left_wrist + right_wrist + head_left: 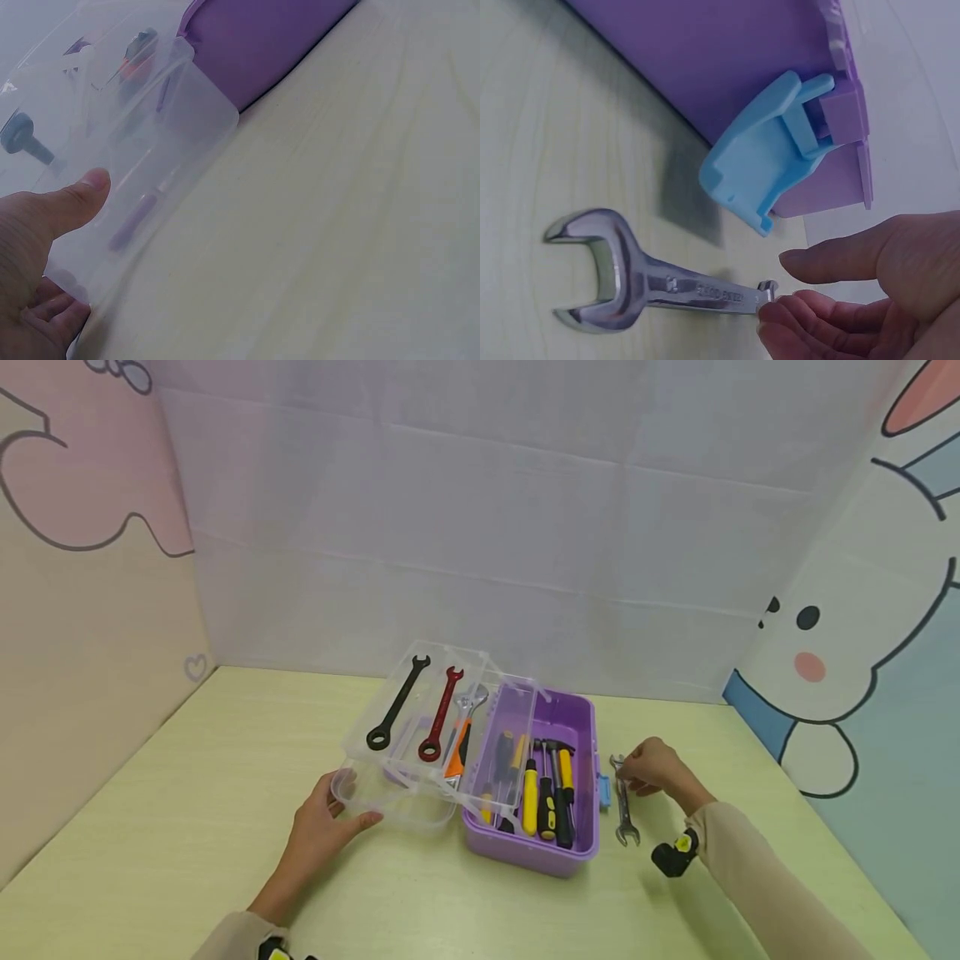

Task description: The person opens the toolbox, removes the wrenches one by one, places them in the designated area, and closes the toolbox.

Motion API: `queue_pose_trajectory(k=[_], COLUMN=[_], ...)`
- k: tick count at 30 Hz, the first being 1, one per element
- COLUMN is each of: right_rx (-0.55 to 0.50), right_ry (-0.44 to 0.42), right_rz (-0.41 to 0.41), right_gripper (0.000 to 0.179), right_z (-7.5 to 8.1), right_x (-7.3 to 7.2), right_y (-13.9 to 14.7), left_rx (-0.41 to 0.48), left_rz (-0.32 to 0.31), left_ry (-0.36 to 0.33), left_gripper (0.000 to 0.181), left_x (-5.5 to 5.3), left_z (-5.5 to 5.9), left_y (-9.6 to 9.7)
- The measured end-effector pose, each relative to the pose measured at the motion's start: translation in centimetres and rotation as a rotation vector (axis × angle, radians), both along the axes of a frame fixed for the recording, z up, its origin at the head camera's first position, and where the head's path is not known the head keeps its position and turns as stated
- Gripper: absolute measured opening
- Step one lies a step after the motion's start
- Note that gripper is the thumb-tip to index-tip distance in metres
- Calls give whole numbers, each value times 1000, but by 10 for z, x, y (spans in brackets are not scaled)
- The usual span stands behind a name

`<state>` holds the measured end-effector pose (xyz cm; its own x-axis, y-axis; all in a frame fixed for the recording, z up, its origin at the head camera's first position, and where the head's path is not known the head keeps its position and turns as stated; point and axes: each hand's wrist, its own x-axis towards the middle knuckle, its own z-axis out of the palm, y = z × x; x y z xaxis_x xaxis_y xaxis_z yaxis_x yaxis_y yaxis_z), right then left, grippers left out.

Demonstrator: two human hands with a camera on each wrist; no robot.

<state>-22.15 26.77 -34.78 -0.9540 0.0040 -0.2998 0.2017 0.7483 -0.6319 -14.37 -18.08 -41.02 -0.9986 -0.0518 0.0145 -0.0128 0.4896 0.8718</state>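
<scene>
My left hand (pixel 322 822) holds the left edge of the toolbox's clear plastic lid (pixel 427 817), which is folded out to the left. In the left wrist view the thumb (pixel 79 199) lies against the clear plastic, with the fingers curled lower at its edge. A silver double open-end wrench (pixel 624 814) lies on the table right of the purple toolbox (pixel 528 858). My right hand (pixel 651 767) is at the wrench's far end. There, the right wrist view shows the fingertips (pixel 776 319) right at the wrench and the thumb (pixel 832 259) raised apart from them.
A black wrench (pixel 401 697) and a red wrench (pixel 442 714) lie on the clear plastic, near orange-handled adjustable wrenches (pixel 457 752). Inside the box are a hammer (pixel 560 793) and several screwdrivers, one with a yellow handle (pixel 530 802). A blue latch (pixel 761 161) hangs from the box's right side.
</scene>
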Motion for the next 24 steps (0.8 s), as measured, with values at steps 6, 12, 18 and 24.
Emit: queue_pose_trajectory(k=[6,12,18,24], right_rx=[60,115,139,186], right_ry=[60,132,189,278], right_rz=[53,116,193,266], right_gripper=[14,27,30,30], right_z=[15,28,40,50], right_x=[-4,-10,-16,-24], right_y=[-4,-11,-22,-34], left_rx=[1,2,10,10], left_rz=[6,6,3,7], left_ry=[1,10,14,9], left_gripper=[85,84,84,83], left_x=[0,0,0,1], left_z=[-2,-1,1,3], left_y=[0,0,1,2])
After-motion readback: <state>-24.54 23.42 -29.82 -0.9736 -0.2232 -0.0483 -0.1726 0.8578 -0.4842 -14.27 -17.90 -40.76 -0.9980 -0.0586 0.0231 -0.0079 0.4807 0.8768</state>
